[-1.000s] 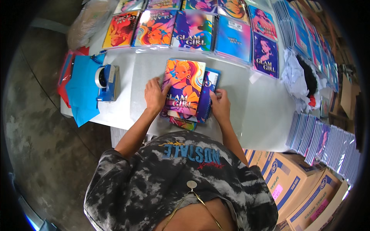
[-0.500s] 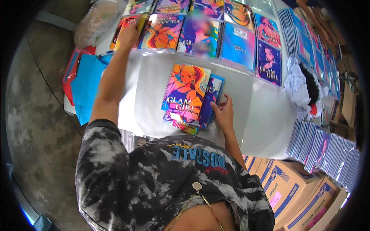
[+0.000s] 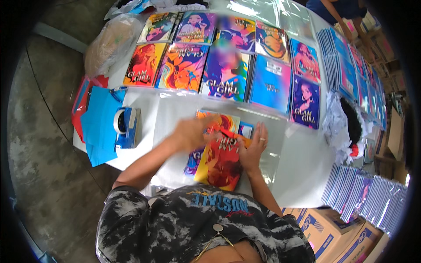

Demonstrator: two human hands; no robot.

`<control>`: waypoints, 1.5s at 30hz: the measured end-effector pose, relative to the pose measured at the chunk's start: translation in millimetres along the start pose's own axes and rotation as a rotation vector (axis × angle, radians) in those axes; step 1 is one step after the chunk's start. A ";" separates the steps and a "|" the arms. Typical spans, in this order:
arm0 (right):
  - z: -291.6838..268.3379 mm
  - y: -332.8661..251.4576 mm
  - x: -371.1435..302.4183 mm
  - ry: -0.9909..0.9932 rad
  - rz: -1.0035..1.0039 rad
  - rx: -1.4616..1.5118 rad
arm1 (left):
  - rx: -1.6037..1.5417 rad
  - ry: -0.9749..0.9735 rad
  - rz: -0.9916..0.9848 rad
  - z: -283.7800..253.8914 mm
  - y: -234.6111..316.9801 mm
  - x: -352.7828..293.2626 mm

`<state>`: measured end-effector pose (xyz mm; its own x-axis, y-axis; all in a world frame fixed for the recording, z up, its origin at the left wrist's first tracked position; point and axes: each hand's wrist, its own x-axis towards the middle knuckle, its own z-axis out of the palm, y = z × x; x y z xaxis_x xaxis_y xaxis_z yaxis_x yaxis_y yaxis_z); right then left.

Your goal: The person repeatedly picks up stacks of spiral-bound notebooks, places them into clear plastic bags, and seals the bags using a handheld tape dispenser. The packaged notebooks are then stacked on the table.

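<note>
A red and yellow spiral notebook (image 3: 221,164) lies slantwise, its cover upside down to me, over a small stack of notebooks (image 3: 191,164) in front of my body. My left hand (image 3: 193,133), smeared by motion, is over the stack's upper left, by the red notebook's far end; its fingers cannot be made out. My right hand (image 3: 252,149), with a ring on one finger, is at the right side. Its thumb presses the red notebook's edge and its other fingers point away from me along the stack.
Rows of notebook piles (image 3: 182,65) span the table's far side. Left are a tape dispenser (image 3: 127,127), blue sheet (image 3: 101,127) and plastic-wrapped bundle (image 3: 107,48). Crumpled paper (image 3: 340,118), stacked notebooks (image 3: 364,193) and cartons (image 3: 326,232) lie right. Another person's arm (image 3: 340,17) shows far right.
My left hand has come back from the far left pile to the near stack, where the red notebook now lies on top. My right hand stays at the stack's right side. The view has tilted.
</note>
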<state>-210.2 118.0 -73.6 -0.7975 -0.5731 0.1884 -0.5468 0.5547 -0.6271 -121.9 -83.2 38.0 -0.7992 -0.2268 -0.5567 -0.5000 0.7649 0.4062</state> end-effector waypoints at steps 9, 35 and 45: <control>72.9 -39.0 327.5 -0.113 0.012 0.216 | 0.185 0.938 -0.391 -169.2 -235.5 238.8; 23.1 -40.8 256.3 -0.614 -0.392 0.074 | 0.160 0.493 0.303 93.1 -76.0 -15.2; 92.9 -43.0 290.3 -0.287 0.192 -0.412 | -0.174 1.021 0.287 -69.1 -125.1 119.8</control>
<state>-394.6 -128.3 -62.2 -0.8227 -0.5480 -0.1511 -0.4988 0.8235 -0.2703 -178.2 -247.7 -29.4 -0.7549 -0.5101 0.4122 -0.2251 0.7918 0.5678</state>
